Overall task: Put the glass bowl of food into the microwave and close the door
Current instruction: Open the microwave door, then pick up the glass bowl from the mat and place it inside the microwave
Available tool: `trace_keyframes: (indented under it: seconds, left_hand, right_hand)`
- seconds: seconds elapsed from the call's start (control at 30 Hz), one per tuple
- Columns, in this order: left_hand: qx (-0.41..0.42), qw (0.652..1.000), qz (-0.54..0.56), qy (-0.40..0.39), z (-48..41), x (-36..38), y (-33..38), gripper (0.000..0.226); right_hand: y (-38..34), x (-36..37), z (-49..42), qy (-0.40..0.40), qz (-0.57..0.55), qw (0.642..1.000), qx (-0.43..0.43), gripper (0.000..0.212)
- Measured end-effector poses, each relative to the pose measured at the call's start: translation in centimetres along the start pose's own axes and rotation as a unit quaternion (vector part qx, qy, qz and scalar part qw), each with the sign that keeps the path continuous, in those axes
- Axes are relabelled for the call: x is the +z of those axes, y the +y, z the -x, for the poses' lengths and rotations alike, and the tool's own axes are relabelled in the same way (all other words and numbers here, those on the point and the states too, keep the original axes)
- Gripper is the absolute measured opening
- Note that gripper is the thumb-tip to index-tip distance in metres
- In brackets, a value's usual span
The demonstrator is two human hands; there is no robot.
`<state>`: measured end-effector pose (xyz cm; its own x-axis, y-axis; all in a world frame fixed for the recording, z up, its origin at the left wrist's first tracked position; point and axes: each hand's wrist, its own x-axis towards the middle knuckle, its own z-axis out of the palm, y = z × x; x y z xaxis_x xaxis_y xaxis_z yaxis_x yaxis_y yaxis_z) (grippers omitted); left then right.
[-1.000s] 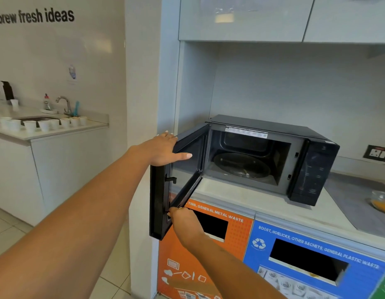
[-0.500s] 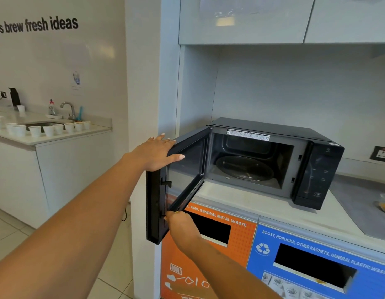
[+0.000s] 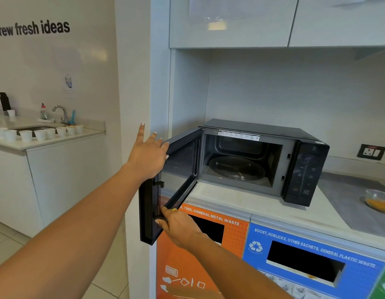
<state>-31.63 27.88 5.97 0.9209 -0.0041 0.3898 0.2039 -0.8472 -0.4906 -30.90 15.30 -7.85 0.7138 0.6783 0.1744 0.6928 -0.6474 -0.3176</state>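
Door-opening step nearly complete: microwave (image 3: 262, 160) door (image 3: 176, 184) swung wide, left hand (image 3: 149, 156) spread flat at its top edge, right hand (image 3: 176, 226) pinching its lower edge, glass bowl (image 3: 378, 200) well apart on the counter (image 3: 241, 203) at right; next, release door, fetch bowl.

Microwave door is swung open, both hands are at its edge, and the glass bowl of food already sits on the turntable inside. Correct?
Not quite. The head view shows the turntable bare; the glass bowl of food stands on the counter right of the microwave. The door is open, with the left hand and right hand at its edge.
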Motion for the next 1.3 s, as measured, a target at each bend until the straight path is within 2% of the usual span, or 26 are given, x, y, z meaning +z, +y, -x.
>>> trace_keyframes:
  seconds: [0.2,0.63,0.83,1.03,1.3]
  left_hand:
    - [0.015,0.996,0.064,0.059,-0.8,-0.3,3.9,0.052]
    - [0.076,0.983,0.167,0.000,-3.1,2.4,14.8,0.055]
    - [0.116,0.967,0.227,-0.009,-5.4,2.4,23.2,0.055]
    - [0.157,0.933,0.320,-0.052,-8.2,0.8,32.6,0.056]
    - [0.234,0.903,0.355,-0.060,-13.2,-2.9,45.7,0.052]
  right_hand:
    - [2.2,-1.1,1.2,0.019,0.047,0.999,-0.007,0.055]
    - [12.2,-4.3,6.3,0.043,0.070,0.982,0.167,0.058]
    - [18.6,-6.4,9.4,0.058,0.077,0.963,0.253,0.060]
    - [26.6,-8.7,13.2,0.088,0.064,0.941,0.321,0.059]
    - [38.7,-12.1,17.8,0.100,0.055,0.916,0.384,0.059]
